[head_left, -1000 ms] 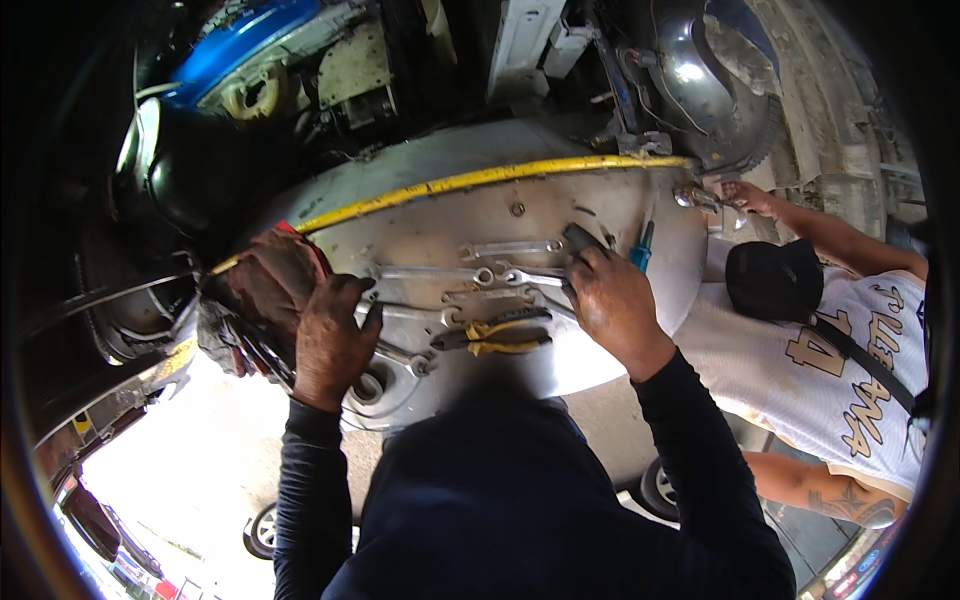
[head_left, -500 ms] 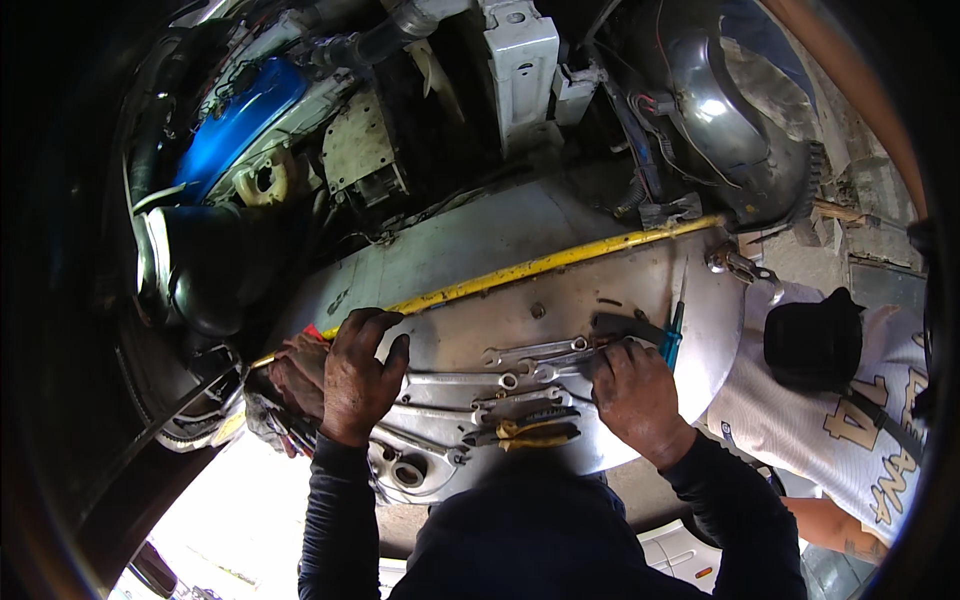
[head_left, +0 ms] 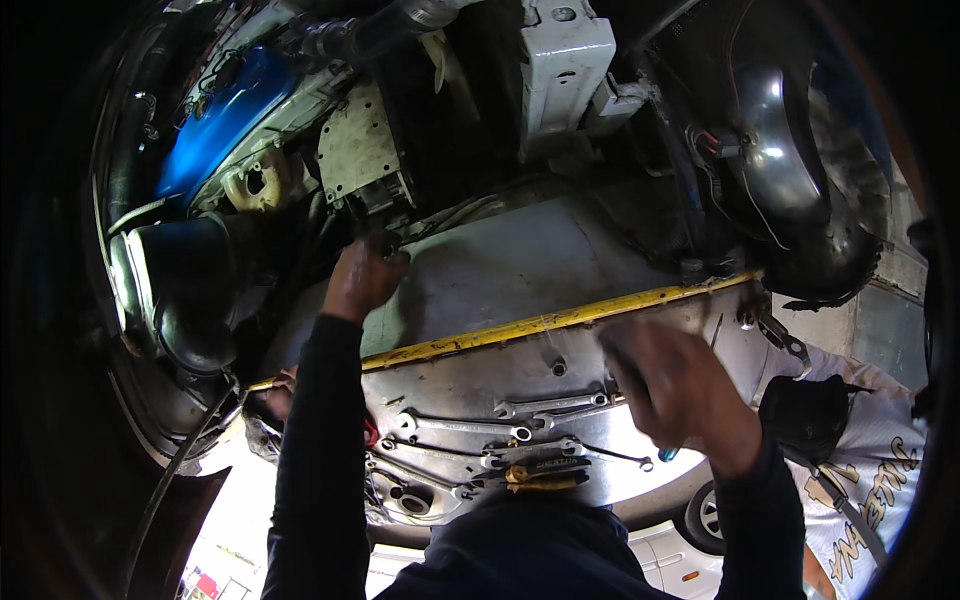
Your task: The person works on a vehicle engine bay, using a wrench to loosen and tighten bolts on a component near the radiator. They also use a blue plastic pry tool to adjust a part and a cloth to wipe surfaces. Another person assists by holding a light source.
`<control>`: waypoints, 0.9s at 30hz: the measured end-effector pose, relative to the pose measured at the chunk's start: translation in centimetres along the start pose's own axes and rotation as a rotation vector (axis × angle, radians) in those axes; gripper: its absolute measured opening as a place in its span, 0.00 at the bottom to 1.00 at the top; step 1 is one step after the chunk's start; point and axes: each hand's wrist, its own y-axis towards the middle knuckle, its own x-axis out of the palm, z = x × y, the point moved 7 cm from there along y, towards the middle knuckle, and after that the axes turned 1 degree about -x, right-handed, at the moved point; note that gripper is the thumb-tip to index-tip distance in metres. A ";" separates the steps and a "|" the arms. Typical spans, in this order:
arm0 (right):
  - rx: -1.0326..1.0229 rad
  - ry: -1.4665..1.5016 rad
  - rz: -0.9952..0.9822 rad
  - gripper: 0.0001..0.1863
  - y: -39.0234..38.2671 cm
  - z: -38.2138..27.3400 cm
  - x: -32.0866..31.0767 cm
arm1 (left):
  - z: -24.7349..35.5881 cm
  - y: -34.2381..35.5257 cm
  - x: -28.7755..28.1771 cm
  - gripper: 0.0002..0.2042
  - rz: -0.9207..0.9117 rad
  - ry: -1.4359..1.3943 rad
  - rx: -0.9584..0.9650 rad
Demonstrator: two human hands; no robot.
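Observation:
My left hand [head_left: 362, 278] reaches up into the engine bay, its fingers curled against a dark part just below a dirty white bracket [head_left: 360, 150]. Whether anything lies inside the fist is hidden. My right hand [head_left: 680, 390] is blurred by motion and hovers over a grey metal panel [head_left: 470, 370] with a yellow edge strip [head_left: 560, 320]. Several wrenches [head_left: 550, 405] and yellow-handled pliers [head_left: 545, 478] lie on the panel below that hand. A teal tool handle [head_left: 668, 455] peeks out under the right wrist.
A blue part [head_left: 215, 125] and a black air hose [head_left: 190, 290] sit at the left of the bay. A white box-shaped part [head_left: 565, 55] is at the top, a wheel arch [head_left: 800, 190] at the right. Another person in a black cap [head_left: 805, 420] and white shirt stands at the lower right.
My left hand has left the panel's left edge and gone up into the engine bay. My right hand has lifted off the wrenches and moves to the right.

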 end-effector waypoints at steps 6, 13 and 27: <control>0.117 -0.141 -0.204 0.10 19.4 9.6 12.4 | -3.3 5.7 3.8 0.10 0.034 0.082 0.242; 0.254 0.074 -0.315 0.12 27.2 13.9 20.7 | -1.7 7.8 5.5 0.10 0.127 0.185 0.249; 0.087 0.179 -0.295 0.21 28.9 18.4 24.7 | -1.8 9.1 7.3 0.13 -0.154 -0.126 0.018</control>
